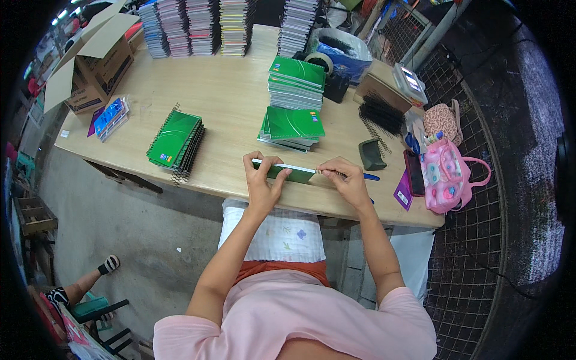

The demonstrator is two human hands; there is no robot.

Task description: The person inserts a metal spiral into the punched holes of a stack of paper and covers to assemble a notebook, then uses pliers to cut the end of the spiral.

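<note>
My left hand [263, 185] pinches a small green notebook [298, 176] near its left end. The notebook stands on its long edge close to the table's front, its white page edges facing up. At its right end, my right hand [349, 182] has its fingers closed on a thin dark spiral binding coil [324, 172], partly hidden by the fingers. A blue pen-like stick [371, 177] pokes out beyond the right hand; whether it is gripped too I cannot tell. Beyond the hands lies a stack of green notebook covers and pages [295, 124]. Left of them is a pile of spiral-bound green notebooks [176, 141].
Tall stacks of notebooks [204, 27] line the table's far edge. An open cardboard box [99, 66] stands far left. To the right are loose black coils [381, 115], a dark green tape dispenser-like block [372, 155], a phone [414, 173] and a pink bag [447, 177].
</note>
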